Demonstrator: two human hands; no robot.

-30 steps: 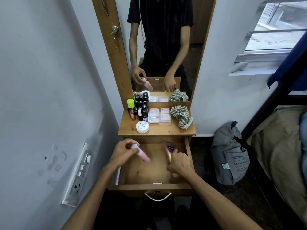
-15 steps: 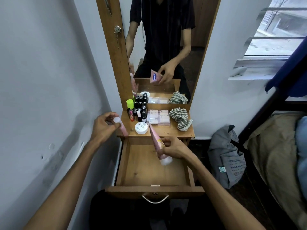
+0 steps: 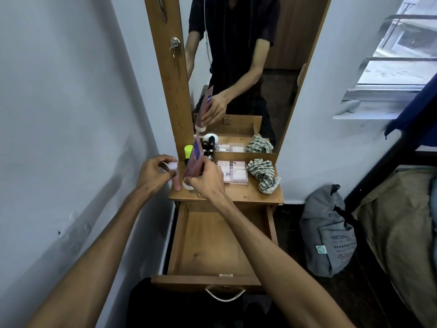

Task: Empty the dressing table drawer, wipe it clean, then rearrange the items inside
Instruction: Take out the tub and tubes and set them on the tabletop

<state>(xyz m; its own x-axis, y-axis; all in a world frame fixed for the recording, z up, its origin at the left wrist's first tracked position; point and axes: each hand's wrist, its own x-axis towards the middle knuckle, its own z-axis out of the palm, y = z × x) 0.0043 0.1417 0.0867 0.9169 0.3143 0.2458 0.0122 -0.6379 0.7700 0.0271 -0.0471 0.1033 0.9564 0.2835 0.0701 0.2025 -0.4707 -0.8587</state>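
While drawer (image 3: 212, 242) lay bare: emptying nearly done.
Left hand (image 3: 153, 174): fingers gripped small pink bottle (image 3: 175, 176).
Right hand (image 3: 205, 179): fingers gripped pink tube (image 3: 195, 159).
Advice: stand both upright on surface (image 3: 236, 195), clear of checked cloth (image 3: 264, 174).

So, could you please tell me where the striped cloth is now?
The striped cloth lies on the right side of the dressing table top, beside the pink boxes, below the mirror.

Soft daylight is admitted through the window (image 3: 387, 67) at the right, dim shadow is left below, and the edges are bent by wide-angle distortion.
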